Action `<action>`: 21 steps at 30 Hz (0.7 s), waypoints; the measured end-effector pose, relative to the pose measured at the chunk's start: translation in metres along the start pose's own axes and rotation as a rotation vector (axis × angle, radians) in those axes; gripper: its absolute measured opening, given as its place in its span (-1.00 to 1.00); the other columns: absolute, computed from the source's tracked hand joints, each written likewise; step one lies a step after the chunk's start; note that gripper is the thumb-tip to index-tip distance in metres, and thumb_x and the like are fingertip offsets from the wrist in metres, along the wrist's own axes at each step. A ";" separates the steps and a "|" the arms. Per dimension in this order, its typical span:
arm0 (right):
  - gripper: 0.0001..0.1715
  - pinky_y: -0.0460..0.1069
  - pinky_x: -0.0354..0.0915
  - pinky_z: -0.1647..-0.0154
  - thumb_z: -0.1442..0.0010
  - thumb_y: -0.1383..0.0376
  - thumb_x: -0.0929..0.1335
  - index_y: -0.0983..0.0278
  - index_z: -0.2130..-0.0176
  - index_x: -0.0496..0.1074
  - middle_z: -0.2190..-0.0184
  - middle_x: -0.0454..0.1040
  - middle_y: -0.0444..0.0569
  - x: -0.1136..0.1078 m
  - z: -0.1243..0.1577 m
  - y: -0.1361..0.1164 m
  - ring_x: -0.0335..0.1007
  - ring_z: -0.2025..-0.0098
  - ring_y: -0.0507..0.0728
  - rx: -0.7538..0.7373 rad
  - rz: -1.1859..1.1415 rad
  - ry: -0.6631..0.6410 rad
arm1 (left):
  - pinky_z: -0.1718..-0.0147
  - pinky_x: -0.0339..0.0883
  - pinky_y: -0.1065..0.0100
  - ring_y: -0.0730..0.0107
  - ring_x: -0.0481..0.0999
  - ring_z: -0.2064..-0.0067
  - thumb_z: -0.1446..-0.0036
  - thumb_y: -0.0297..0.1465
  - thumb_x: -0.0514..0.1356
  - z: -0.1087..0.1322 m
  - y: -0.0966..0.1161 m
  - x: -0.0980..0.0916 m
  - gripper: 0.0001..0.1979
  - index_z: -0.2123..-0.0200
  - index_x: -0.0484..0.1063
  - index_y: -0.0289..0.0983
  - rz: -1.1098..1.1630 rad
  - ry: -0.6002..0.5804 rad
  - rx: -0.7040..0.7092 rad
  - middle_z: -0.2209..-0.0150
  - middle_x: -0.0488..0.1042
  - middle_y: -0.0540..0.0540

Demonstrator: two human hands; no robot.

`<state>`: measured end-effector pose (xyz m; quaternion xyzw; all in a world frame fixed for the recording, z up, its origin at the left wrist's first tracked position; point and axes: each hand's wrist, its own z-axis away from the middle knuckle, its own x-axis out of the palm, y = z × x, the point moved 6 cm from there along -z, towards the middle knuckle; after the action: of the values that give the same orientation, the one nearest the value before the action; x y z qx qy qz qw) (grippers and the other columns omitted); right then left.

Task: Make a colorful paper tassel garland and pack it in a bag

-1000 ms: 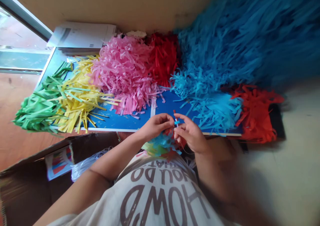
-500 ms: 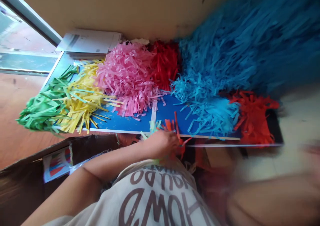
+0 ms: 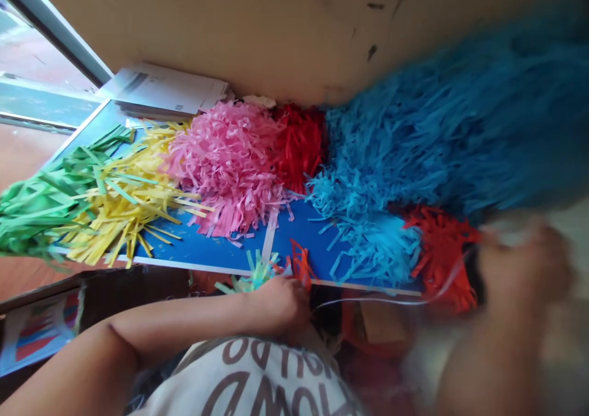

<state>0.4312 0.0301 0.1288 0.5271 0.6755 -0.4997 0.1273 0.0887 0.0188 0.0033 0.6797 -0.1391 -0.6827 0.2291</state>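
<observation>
At the table's near edge, my left hand (image 3: 286, 302) is closed around a small bunch of fringed paper, with orange strips (image 3: 301, 262) and pale green-yellow strips (image 3: 258, 273) sticking out above it. A thin white string (image 3: 381, 300) runs from beside that hand, sags, then rises to the right. It ends at the fingers of my right hand (image 3: 527, 269), which is raised at the right and smeared by motion. Red paper fringe (image 3: 444, 250) lies just left of the right hand, partly behind the string.
Along the blue table (image 3: 230, 250) lie green (image 3: 50, 201), yellow (image 3: 124, 213), pink (image 3: 230, 164), dark red (image 3: 301, 146) and blue fringes (image 3: 414, 140). Papers (image 3: 170, 91) are stacked by the wall. An open cardboard box (image 3: 119, 305) stands below the near edge, at the left.
My right hand has risen from the lower right to beside the red fringe, and the white string now stretches toward it. My left hand stays closed on the bunch; the view has shifted.
</observation>
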 end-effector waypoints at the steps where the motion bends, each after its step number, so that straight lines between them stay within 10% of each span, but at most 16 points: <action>1: -0.35 0.38 0.33 -0.17 -0.30 0.07 0.31 -0.37 -0.30 0.15 -0.26 0.34 -0.18 0.031 -0.004 -0.016 0.21 -0.31 0.45 -0.008 0.126 -0.001 | 0.37 0.36 0.21 0.18 0.56 0.27 -0.19 -0.30 0.28 -0.004 -0.001 -0.010 -0.88 0.36 0.53 -0.21 0.002 0.035 -0.009 0.32 0.61 -0.11; 5: -0.33 0.25 0.42 -0.09 -0.23 0.10 0.40 0.15 -0.28 0.35 -0.29 0.32 0.10 0.196 -0.008 -0.083 0.43 -0.15 0.42 -0.136 0.174 -0.491 | 0.15 0.34 0.16 0.21 0.56 0.15 -0.29 -0.31 0.21 -0.014 -0.009 -0.046 -0.87 0.25 0.54 -0.20 0.021 0.136 -0.061 0.25 0.62 -0.05; 7: -0.54 0.14 0.44 -0.01 -0.18 0.25 0.42 0.16 -0.09 0.52 -0.15 0.48 0.10 0.235 -0.022 -0.089 0.52 -0.02 0.33 -0.108 0.203 -0.578 | 0.15 0.31 0.19 0.24 0.56 0.15 -0.32 -0.31 0.18 -0.009 -0.016 -0.057 -0.85 0.23 0.54 -0.20 0.052 0.164 -0.076 0.24 0.63 -0.04; 14: -0.54 0.23 0.31 -0.14 -0.26 0.39 0.19 0.35 -0.06 0.47 -0.04 0.53 0.23 0.174 -0.138 -0.030 0.43 -0.12 0.34 0.054 0.316 -0.118 | 0.20 0.33 0.31 0.32 0.58 0.21 -0.37 -0.33 0.11 0.022 -0.065 -0.073 -0.80 0.15 0.55 -0.21 0.246 0.312 -0.166 0.24 0.63 -0.09; 21: -0.57 0.24 0.29 -0.18 -0.05 0.42 0.31 0.23 0.07 0.51 -0.08 0.47 0.17 0.191 -0.159 -0.050 0.38 -0.13 0.35 -0.058 0.280 -0.269 | 0.13 0.37 0.27 0.26 0.58 0.15 -0.37 -0.35 0.09 0.028 -0.102 -0.126 -0.77 0.13 0.55 -0.25 0.006 0.401 -0.134 0.19 0.63 -0.13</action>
<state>0.3670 0.2734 0.0966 0.5406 0.5864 -0.5235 0.2998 0.0445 0.1655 0.0619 0.7848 -0.0470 -0.5410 0.2988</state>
